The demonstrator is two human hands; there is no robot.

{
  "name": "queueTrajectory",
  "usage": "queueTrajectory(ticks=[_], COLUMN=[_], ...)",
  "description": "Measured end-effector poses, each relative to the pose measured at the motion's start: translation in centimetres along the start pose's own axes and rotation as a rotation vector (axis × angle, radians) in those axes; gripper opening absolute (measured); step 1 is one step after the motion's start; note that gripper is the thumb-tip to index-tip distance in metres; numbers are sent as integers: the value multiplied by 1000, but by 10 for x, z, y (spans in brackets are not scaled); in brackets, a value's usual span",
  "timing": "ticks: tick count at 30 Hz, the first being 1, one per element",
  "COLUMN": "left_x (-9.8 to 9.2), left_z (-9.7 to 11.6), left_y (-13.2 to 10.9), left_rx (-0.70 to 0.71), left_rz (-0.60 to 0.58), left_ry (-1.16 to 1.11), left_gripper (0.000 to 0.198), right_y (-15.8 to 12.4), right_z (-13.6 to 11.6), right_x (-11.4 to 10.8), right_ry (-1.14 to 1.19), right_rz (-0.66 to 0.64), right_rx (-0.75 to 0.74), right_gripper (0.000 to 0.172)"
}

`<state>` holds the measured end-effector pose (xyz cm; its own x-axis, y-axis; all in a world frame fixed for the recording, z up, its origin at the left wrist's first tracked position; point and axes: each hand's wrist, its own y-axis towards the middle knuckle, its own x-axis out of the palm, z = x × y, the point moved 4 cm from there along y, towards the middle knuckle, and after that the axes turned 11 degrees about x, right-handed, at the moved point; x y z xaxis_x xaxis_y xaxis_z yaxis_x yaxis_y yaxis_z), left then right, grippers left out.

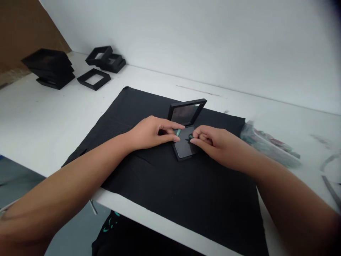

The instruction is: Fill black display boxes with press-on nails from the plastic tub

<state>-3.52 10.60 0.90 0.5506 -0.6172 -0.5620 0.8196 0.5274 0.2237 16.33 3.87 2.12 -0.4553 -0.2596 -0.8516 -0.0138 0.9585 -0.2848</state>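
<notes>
A black hinged display frame (187, 104) stands opened on a black cloth (160, 185), its windowed lid raised and its base lying flat. Over the base, my left hand (153, 133) closes thumb and forefinger on a small, pale green, stick-like piece (178, 132). From the other side my right hand (210, 140) pinches a small dark green piece (190, 136) between thumb and curled forefinger, low above the clear film (183, 150) of the base. Dark shapes under that piece look like its reflection. What the pieces are exactly is too small to tell.
Black frames are stacked (49, 67) at the far left of the white table (32, 106). More frames (106, 58) lie by the wall, with a single frame (93, 79) in front. A clear plastic bag (269, 144) of green and reddish pieces lies right of the cloth.
</notes>
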Motion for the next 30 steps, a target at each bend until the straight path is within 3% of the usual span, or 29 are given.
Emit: queueTrajectory(ticks=[3,8,12,15,21,30], left_x=[0,0,1,1,0,1], left_z=[0,0,-1,0,1,-1], left_y=[0,0,1,2,2,2], left_rx=[6,6,3,5,13,19], left_rz=[-8,-11,-19,-28,-29,-35], left_ry=[-6,24,41,56,84,59], left_gripper=[41,41,41,41,41,42], right_y=[-4,-19,-34,-43,-49,-57], right_z=[1,-11,-18,-20,-22,-37], right_x=[-7,-22,-32,-38,-43,-35], right_ry=[187,841,1099,1160,1110,1129], right_rz=[-89,-405,-563,-699,-857,-837], right_rx=[-55,-123,-130,-137,-23,-35], right_gripper=[23,38,35,31,40,38])
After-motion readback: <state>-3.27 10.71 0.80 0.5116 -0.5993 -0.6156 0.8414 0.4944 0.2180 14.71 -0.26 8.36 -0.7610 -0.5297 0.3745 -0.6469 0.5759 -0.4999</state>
